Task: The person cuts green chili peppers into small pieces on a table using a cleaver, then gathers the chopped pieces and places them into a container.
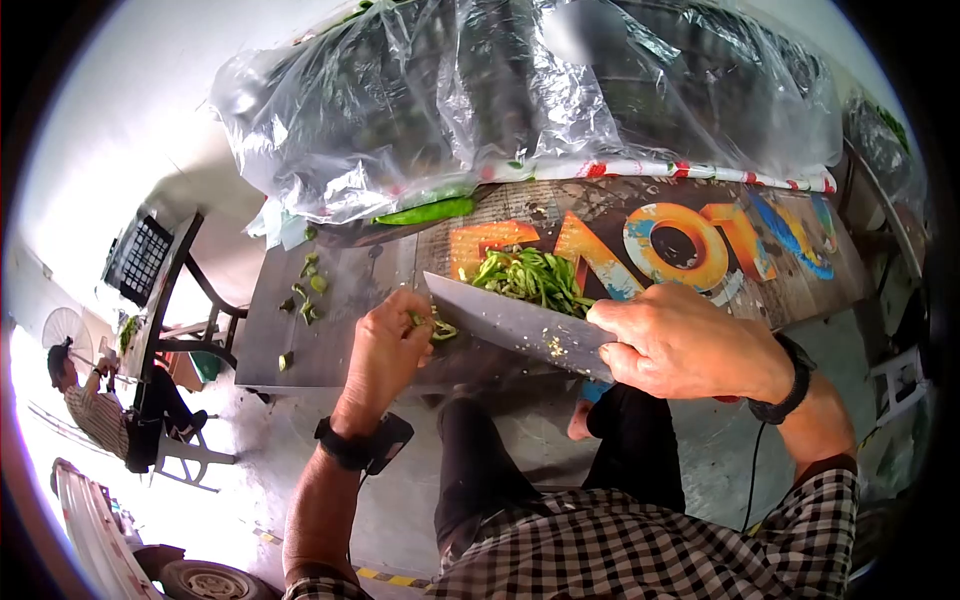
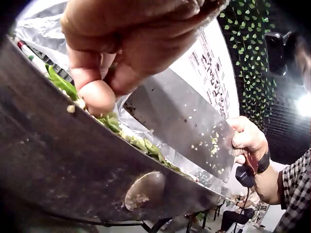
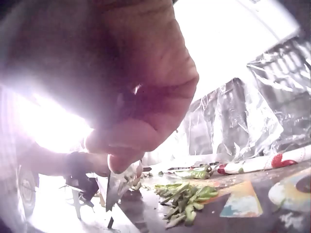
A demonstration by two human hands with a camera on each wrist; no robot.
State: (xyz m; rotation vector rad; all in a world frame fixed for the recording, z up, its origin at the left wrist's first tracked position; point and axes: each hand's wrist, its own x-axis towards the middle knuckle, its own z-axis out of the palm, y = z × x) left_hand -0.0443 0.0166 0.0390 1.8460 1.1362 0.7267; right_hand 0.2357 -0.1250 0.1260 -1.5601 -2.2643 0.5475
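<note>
Above the worktop's [image 1: 325,350] near edge, left fingers [image 1: 408,338] pinch pepper slices [image 1: 446,330]; right fingers [image 1: 628,362] grip the cleaver [image 1: 520,325] — best keep its blade clear of the pinch.

On my head feed I see a dark wood-patterned tabletop [image 1: 335,345] printed with big orange letters [image 1: 490,238]; it carries a loose heap of sliced green pepper strips [image 1: 530,275], small green stubs [image 1: 318,284] scattered at left, and a long glossy green pepper [image 1: 425,211] beside crinkled clear plastic sheeting [image 1: 330,150].
</note>
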